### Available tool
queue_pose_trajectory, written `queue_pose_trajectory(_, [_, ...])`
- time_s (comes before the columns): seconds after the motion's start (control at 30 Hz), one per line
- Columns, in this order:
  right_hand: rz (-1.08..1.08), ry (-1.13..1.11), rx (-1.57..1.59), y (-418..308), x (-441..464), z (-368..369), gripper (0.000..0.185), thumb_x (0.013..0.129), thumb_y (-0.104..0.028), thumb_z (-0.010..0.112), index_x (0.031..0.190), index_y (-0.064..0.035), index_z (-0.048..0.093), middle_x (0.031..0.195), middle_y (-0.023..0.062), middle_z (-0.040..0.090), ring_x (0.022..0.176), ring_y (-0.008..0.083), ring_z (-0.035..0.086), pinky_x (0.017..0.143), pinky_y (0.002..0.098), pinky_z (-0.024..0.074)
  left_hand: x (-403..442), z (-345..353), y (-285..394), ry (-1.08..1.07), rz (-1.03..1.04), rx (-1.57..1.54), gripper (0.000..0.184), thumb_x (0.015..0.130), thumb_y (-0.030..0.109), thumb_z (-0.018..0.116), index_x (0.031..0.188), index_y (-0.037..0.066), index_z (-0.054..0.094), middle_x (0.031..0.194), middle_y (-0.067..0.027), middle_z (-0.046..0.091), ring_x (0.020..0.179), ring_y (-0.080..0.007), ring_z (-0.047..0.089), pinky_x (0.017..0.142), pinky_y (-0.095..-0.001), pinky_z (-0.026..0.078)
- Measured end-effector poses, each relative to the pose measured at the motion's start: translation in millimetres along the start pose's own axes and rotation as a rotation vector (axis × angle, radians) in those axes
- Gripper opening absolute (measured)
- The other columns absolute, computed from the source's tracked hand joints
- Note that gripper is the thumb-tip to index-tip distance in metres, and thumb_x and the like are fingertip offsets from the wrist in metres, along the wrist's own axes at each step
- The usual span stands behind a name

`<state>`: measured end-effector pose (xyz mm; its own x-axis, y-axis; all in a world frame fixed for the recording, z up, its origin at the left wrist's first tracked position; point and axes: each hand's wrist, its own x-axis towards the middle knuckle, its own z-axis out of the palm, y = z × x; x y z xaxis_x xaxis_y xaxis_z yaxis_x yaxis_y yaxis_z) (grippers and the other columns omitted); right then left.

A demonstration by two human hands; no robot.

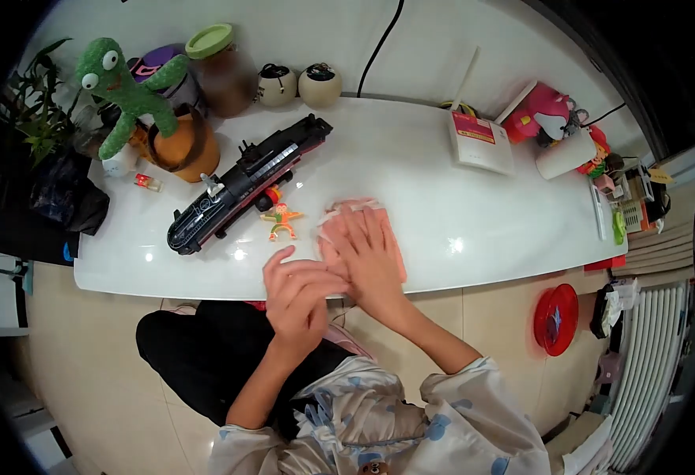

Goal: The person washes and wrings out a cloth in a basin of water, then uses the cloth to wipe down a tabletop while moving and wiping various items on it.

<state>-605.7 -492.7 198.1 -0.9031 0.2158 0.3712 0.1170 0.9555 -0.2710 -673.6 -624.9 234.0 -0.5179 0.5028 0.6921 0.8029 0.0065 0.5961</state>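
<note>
A pink cloth lies folded on the white table near its front edge. My right hand presses flat on it with the fingers stretched out. My left hand is just left of the cloth, above the table edge, its thumb apart and its fingers loosely bent toward my right hand. Nothing shows in its grasp. Left of the cloth lies a small colourful toy figure. Behind that stands a long black toy train, with a small red and yellow piece against its side.
A green cactus toy in an orange pot, a jar with a green lid and two round pots stand at the back left. A white router is at the back right. A red basin rests on the floor.
</note>
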Motion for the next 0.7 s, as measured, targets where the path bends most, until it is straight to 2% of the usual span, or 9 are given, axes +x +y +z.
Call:
queue_pose_trajectory(0.13, [0.090, -0.008, 0.161, 30, 5, -8, 0.057, 0.067, -0.012, 0.067, 0.121, -0.0058, 0.046, 0.132, 0.0189, 0.037, 0.121, 0.0432, 0.034, 0.102, 0.0475, 0.0303, -4, 17, -7, -0.017, 0.017, -0.080, 0.023, 0.062, -0.010, 0.055, 0.074, 0.007, 0.063, 0.078, -0.0029, 0.061, 0.082, -0.0215, 0.057, 0.091, -0.0446, 0.039])
queue_pose_trajectory(0.2, [0.023, 0.154, -0.140, 58, 17, -6, 0.050, 0.071, -0.008, 0.062, 0.118, -0.0059, 0.047, 0.127, 0.0186, 0.041, 0.119, 0.0436, 0.037, 0.100, 0.0469, 0.0327, -4, 25, -14, -0.051, 0.018, -0.089, 0.022, 0.062, -0.010, 0.055, 0.075, 0.006, 0.063, 0.077, -0.0039, 0.059, 0.081, -0.0224, 0.057, 0.090, -0.0440, 0.040])
queue_pose_trajectory(0.27, [0.314, 0.211, 0.033, 94, 39, 4, 0.050, 0.076, -0.005, 0.056, 0.124, -0.0024, 0.042, 0.132, 0.0271, 0.033, 0.115, 0.0457, 0.039, 0.098, 0.0467, 0.0341, -3, 32, -21, -0.061, 0.026, -0.087, 0.021, 0.063, -0.010, 0.055, 0.076, 0.006, 0.062, 0.077, -0.0048, 0.058, 0.081, -0.0229, 0.056, 0.090, -0.0438, 0.040])
queue_pose_trajectory(0.33, [0.196, 0.276, -0.106, 123, 71, 4, 0.039, 0.074, -0.006, 0.056, 0.113, -0.0055, 0.050, 0.114, 0.0165, 0.050, 0.113, 0.0426, 0.041, 0.097, 0.0469, 0.0341, -1, 40, -27, -0.091, 0.012, -0.097, 0.020, 0.063, -0.010, 0.055, 0.076, 0.005, 0.061, 0.078, -0.0054, 0.057, 0.082, -0.0236, 0.055, 0.090, -0.0440, 0.041])
queue_pose_trajectory(0.4, [0.028, 0.396, -0.213, 168, 111, 30, 0.031, 0.075, -0.009, 0.055, 0.105, -0.0042, 0.054, 0.106, 0.0146, 0.055, 0.106, 0.0393, 0.046, 0.091, 0.0457, 0.0365, -1, 46, -34, -0.095, 0.011, -0.089, 0.020, 0.063, -0.010, 0.055, 0.076, 0.005, 0.060, 0.078, -0.0055, 0.056, 0.084, -0.0238, 0.055, 0.089, -0.0438, 0.041])
queue_pose_trajectory(0.53, [0.245, 0.214, -0.022, 150, 156, 35, 0.026, 0.080, -0.011, 0.053, 0.104, -0.0031, 0.057, 0.109, 0.0116, 0.058, 0.108, 0.0351, 0.050, 0.093, 0.0404, 0.0405, 2, 50, -40, -0.133, -0.002, -0.072, 0.019, 0.064, -0.009, 0.055, 0.076, 0.005, 0.059, 0.081, -0.0060, 0.056, 0.087, -0.0244, 0.053, 0.088, -0.0436, 0.041])
queue_pose_trajectory(0.6, [0.028, 0.179, 0.052, 140, 148, 49, 0.026, 0.077, -0.009, 0.054, 0.102, -0.0023, 0.058, 0.111, 0.0131, 0.059, 0.105, 0.0354, 0.053, 0.092, 0.0397, 0.0411, 0, 48, -42, -0.151, -0.025, -0.066, 0.019, 0.065, -0.010, 0.055, 0.076, 0.004, 0.060, 0.081, -0.0067, 0.057, 0.088, -0.0252, 0.053, 0.089, -0.0429, 0.041])
queue_pose_trajectory(0.67, [0.010, 0.190, 0.085, 122, 129, 49, 0.029, 0.073, -0.010, 0.055, 0.101, -0.0021, 0.060, 0.110, 0.0155, 0.060, 0.106, 0.0336, 0.054, 0.093, 0.0383, 0.0413, -1, 47, -48, -0.159, -0.040, -0.062, 0.019, 0.066, -0.010, 0.055, 0.076, 0.004, 0.061, 0.082, -0.0074, 0.058, 0.089, -0.0260, 0.054, 0.091, -0.0421, 0.040])
queue_pose_trajectory(0.7, [-0.069, 0.210, 0.165, 116, 120, 44, 0.029, 0.072, -0.011, 0.056, 0.100, -0.0029, 0.061, 0.104, 0.0138, 0.061, 0.099, 0.0324, 0.056, 0.089, 0.0405, 0.0426, -2, 46, -50, -0.162, -0.031, -0.055, 0.018, 0.065, -0.009, 0.055, 0.076, 0.004, 0.060, 0.082, -0.0069, 0.057, 0.088, -0.0258, 0.053, 0.089, -0.0424, 0.041])
